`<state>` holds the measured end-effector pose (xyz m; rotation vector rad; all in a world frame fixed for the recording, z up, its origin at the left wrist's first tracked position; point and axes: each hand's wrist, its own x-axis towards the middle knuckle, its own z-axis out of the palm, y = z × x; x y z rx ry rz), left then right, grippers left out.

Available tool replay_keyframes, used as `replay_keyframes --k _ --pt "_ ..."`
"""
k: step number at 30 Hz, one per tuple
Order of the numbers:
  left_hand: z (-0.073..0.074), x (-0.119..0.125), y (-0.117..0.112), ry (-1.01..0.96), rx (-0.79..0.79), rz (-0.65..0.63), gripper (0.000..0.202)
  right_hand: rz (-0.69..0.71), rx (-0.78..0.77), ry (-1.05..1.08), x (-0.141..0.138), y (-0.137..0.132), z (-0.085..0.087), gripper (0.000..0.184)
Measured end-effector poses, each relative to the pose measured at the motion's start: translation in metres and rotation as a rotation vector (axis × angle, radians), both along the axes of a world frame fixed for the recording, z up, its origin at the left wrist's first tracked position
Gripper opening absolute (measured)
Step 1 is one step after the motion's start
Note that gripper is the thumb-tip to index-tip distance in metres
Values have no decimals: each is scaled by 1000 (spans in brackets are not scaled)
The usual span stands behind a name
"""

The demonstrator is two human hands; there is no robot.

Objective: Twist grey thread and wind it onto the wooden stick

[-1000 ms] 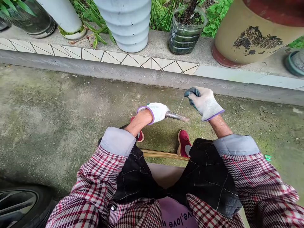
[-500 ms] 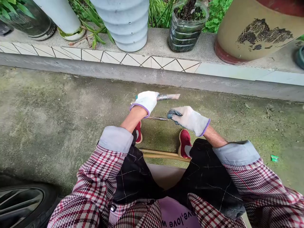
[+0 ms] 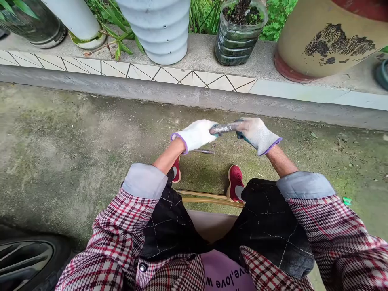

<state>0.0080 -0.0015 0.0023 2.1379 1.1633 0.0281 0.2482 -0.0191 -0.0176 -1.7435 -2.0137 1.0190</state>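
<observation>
Outdoor concrete floor, mossy and damp-looking. A tiled ledge runs across at 12 o'clock and carries a white ribbed pot, a cut plastic bottle planter and, toward 1 o'clock, a large tan pot. A tyre sits at 8 o'clock. The person is seated, with red shoes on the floor.

Change from half a second ago: the right hand, then low by the thin metal rod on the floor, is now up level with the left hand and has taken the free end of the grey ribbed rod. The left hand is slightly lower and further right than before. The thin metal rod is left on the floor, untouched.

Both hands are gloved. The left is curled tight round the rod's 9 o'clock end, and the right has its fingers wrapped over the 3 o'clock end. The grey ribbed rod spans the short gap between them, nearly level and off the floor. The thin metal rod lies just below, at 6 o'clock from the left hand, between the shoes.
</observation>
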Motion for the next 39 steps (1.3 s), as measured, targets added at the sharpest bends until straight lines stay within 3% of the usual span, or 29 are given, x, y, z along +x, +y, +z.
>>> replay_keyframes --k 4,8,13,16,21,24,27,31,34,36,39 --pt "5 -14 12 22 22 175 35 -2 -104 51 -28 -17 3 26" --pt "5 -19 13 303 117 199 37 120 -125 96 -48 -30 19 32" --pt "-4 -10 3 457 114 8 41 58 -74 56 -36 -22 24 25" --pt "-7 -4 -2 427 116 -123 39 -47 -69 41 -18 -12 15 16" --pt "-1 -4 -2 263 -12 -206 30 -158 -122 212 -3 -7 8 16" --pt "2 -7 1 109 -77 -159 26 -163 -223 400 -9 -9 11 21" --pt "3 -9 5 41 -39 -51 28 -196 -285 509 -22 -12 12 20" --pt "0 -10 10 199 103 89 33 -238 -261 445 -42 -21 6 8" --pt "-3 -11 10 377 148 161 39 -112 -293 357 -49 -30 3 11" --pt "-4 -12 9 456 146 146 40 -39 -268 310 -47 -34 7 13" --pt "-6 -10 5 503 130 25 41 -66 -179 261 -36 -31 17 16"
